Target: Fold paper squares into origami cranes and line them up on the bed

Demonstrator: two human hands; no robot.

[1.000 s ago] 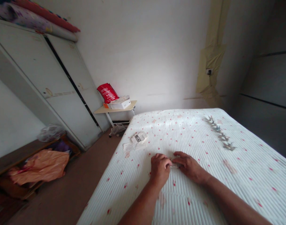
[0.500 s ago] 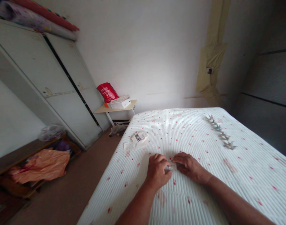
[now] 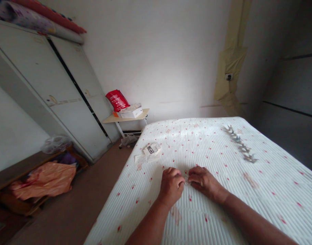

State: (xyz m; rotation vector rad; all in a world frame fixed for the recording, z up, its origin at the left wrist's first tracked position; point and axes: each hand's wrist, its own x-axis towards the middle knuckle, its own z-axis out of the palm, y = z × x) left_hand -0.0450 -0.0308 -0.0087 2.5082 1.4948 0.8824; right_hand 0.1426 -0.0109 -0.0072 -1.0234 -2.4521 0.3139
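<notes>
My left hand [image 3: 171, 186] and my right hand [image 3: 205, 183] meet over the mattress, fingers closed. Between their fingertips shows a sliver of a small folded piece of paper [image 3: 186, 179], mostly covered by the fingers. Each hand pinches one side of it. Beyond my left hand lies a pile of printed paper pieces [image 3: 151, 149], with a longer printed strip [image 3: 143, 159] at its near edge. Off to the right stands a row of several small folded paper figures [image 3: 244, 148], bird-like in shape.
The dotted, ribbed mattress [image 3: 209, 207] carries all of this. Behind its left corner, a small table [image 3: 111, 119] holds a red bag [image 3: 117, 100] and a white box [image 3: 131, 113]. A cabinet [image 3: 66, 85] and a low bench with an orange cloth [image 3: 47, 180] line the left side.
My fingers have drawn closer together, and the small paper, plainer to see before, is now mostly covered. My left thumb has moved up against the fingers. Other things stay in place.
</notes>
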